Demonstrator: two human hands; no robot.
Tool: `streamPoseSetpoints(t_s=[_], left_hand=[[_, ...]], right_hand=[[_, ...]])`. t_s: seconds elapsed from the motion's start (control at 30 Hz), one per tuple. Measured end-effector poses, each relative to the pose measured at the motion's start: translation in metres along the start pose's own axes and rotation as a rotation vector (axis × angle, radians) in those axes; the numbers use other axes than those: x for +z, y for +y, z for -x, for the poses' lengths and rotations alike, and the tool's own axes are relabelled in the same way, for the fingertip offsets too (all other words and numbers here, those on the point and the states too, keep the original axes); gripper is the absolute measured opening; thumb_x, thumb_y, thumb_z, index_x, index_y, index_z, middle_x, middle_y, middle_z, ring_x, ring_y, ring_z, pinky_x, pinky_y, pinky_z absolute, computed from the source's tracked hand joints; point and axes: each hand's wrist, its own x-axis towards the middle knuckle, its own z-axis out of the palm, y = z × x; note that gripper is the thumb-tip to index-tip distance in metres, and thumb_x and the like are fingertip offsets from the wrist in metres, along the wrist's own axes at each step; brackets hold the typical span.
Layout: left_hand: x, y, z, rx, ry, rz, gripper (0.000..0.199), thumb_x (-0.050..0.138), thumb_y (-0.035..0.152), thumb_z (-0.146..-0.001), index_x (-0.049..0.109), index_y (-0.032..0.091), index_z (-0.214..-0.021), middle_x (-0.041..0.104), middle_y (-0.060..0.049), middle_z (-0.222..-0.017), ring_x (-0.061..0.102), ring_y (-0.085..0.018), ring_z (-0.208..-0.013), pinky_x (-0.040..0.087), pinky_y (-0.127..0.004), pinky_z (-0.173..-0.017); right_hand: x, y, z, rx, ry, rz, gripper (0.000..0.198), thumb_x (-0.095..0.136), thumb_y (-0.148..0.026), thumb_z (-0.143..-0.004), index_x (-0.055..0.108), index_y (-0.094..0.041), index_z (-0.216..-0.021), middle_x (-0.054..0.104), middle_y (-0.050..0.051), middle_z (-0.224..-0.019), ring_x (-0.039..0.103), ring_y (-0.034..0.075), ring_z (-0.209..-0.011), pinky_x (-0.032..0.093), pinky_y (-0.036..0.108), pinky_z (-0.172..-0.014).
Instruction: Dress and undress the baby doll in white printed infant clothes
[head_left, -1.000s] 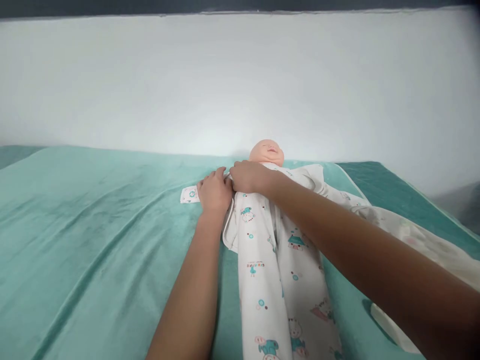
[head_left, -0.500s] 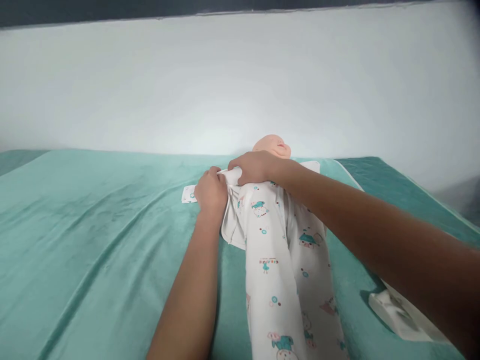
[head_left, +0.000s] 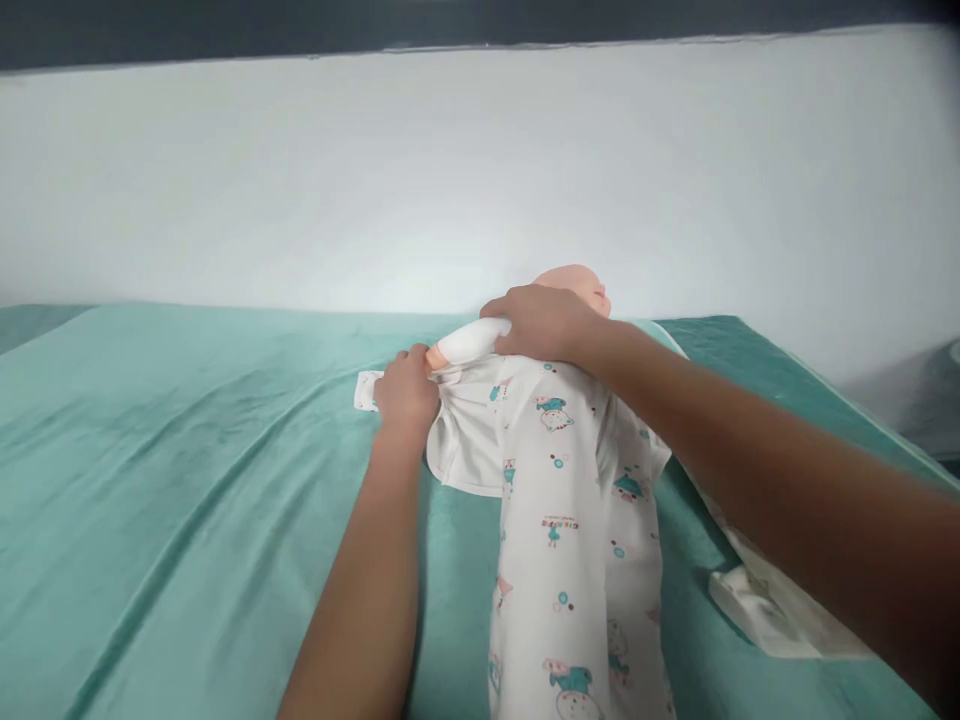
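Note:
A baby doll (head_left: pixel 568 276) lies on the teal sheet, its head at the far end and turned to the right. White clothes (head_left: pixel 551 480) printed with small cartoon animals cover its front and legs. The doll's white upper arm (head_left: pixel 471 341) reaches out to the left, with a bit of its pink lower arm showing. My left hand (head_left: pixel 407 393) is closed around the end of that arm, beside a sleeve cuff (head_left: pixel 365 391) that lies flat. My right hand (head_left: pixel 536 322) is wrapped over the arm near the shoulder, hiding part of the doll's head and neck.
The teal sheet (head_left: pixel 187 480) has long creases on the left. A white item (head_left: pixel 772 610), partly behind my right forearm, lies at the lower right. A pale wall (head_left: pixel 450 180) rises right behind the far edge.
The doll's head and upper body have shifted right and tipped further that way. More of its white arm shows between my hands, which are wider apart; a strip of pink lower arm has appeared.

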Motion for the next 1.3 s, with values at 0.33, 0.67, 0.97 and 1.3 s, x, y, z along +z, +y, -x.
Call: streamPoseSetpoints(t_s=[0.33,0.67,0.97,1.3], left_hand=[[0.007,0.004,-0.008,0.296,0.008,0.008,0.036,0.059,0.025,-0.084,0.051,0.023,-0.120,0.064,-0.007,-0.119,0.055,-0.028,-0.115,0.044,-0.042,-0.091],[0.007,-0.001,-0.011,0.103,0.036,-0.070,0.020,0.046,0.016,-0.088,0.055,0.024,-0.103,0.065,-0.010,-0.114,0.055,-0.032,-0.113,0.045,-0.048,-0.088],[0.004,0.001,-0.013,-0.003,0.003,-0.079,0.024,0.043,0.016,-0.087,0.056,0.022,-0.107,0.064,-0.014,-0.115,0.055,-0.035,-0.114,0.046,-0.051,-0.088],[-0.008,0.008,-0.014,0.036,-0.101,0.015,0.035,0.054,0.023,-0.083,0.057,0.025,-0.118,0.061,-0.012,-0.127,0.052,-0.036,-0.121,0.043,-0.055,-0.098]], right_hand=[[0.032,-0.035,-0.028,-0.166,-0.076,0.125,0.026,0.059,-0.023,-0.078,0.067,-0.022,-0.103,0.071,0.008,-0.091,0.064,0.025,-0.082,0.037,0.031,-0.062],[0.046,0.019,0.041,0.123,0.407,-0.456,0.037,0.041,-0.024,-0.091,0.065,-0.022,-0.119,0.066,0.005,-0.128,0.058,0.024,-0.117,0.044,0.038,-0.097],[0.113,0.086,0.101,0.283,0.467,-0.215,0.058,0.049,-0.015,-0.077,0.058,-0.026,-0.133,0.052,0.004,-0.146,0.048,0.033,-0.130,0.040,0.054,-0.106],[0.113,0.110,0.099,0.464,0.531,-0.217,0.052,0.045,-0.018,-0.080,0.064,-0.022,-0.129,0.061,0.008,-0.136,0.054,0.034,-0.123,0.043,0.054,-0.103]])
